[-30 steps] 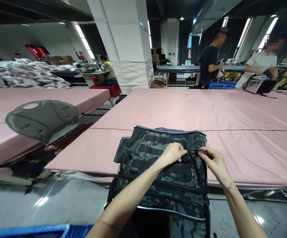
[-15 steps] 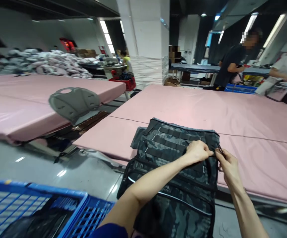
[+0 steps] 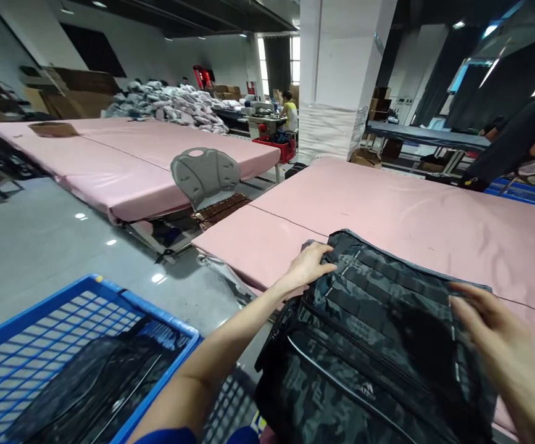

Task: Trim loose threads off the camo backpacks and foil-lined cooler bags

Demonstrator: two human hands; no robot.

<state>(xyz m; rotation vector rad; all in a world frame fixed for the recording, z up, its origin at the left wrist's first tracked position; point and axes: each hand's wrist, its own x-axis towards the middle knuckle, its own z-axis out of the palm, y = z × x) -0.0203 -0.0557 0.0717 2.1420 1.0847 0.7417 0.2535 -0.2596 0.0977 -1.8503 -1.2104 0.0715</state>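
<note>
Head view: the left hand (image 3: 308, 265) grips the camouflage backpack (image 3: 378, 345) at its far-left corner and the right hand (image 3: 503, 364), fingers loosely spread, presses its right side, so the backpack is off the pink table (image 3: 410, 216) only in part and not yet in the blue crate (image 3: 63, 345).

My right hand (image 3: 503, 351) is blurred and its wrist runs off the bottom right corner, so I cannot tell whether its fingers grip anything. The bottom edge cuts off the lower part of the backpack (image 3: 373, 345), and my left hand (image 3: 308, 264) hides its top left corner. The blue crate (image 3: 40, 336) is cut by the left and bottom edges; the dark contents are too indistinct to name.
</note>
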